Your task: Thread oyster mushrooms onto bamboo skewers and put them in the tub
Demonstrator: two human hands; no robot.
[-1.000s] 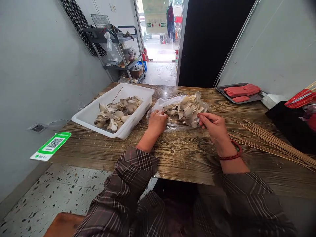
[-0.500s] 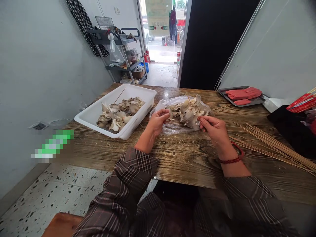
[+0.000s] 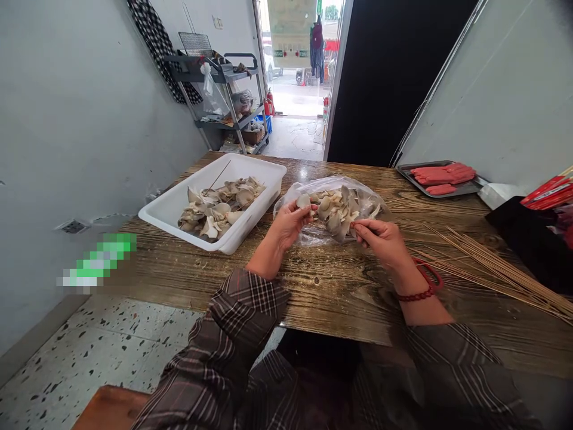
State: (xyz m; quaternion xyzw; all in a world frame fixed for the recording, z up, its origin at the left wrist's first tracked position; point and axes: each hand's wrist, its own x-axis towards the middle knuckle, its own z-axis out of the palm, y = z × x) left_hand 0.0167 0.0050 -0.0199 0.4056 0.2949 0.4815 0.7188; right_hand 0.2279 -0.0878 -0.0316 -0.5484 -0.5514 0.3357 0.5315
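My left hand (image 3: 289, 227) is closed in a pinch on a pale piece of oyster mushroom (image 3: 303, 201). Thumb and forefinger of my right hand (image 3: 380, 239) press together at the near right edge of a bunch of oyster mushrooms (image 3: 336, 214); whether a stick runs through the bunch is hidden. Both hands are over the near side of a clear plastic bag (image 3: 308, 237), where more mushrooms lie. To the left, a white plastic tub (image 3: 156, 210) holds a heap of mushroom pieces (image 3: 215, 209) with one thin stick standing slanted in it.
Many thin bamboo skewers (image 3: 505, 272) lie on the right of the wooden table (image 3: 322, 304). Behind them are a dark tray (image 3: 405, 170) of pink sausages (image 3: 443, 173) and a black holder (image 3: 514, 230) near red packets (image 3: 546, 188). A shelved cart (image 3: 224, 77) stands beyond the table.
My right hand has shifted slightly left and nearer to me, the mushroom bunch moving with it. My left hand has turned a little, and a pale mushroom piece now shows at its fingertips.
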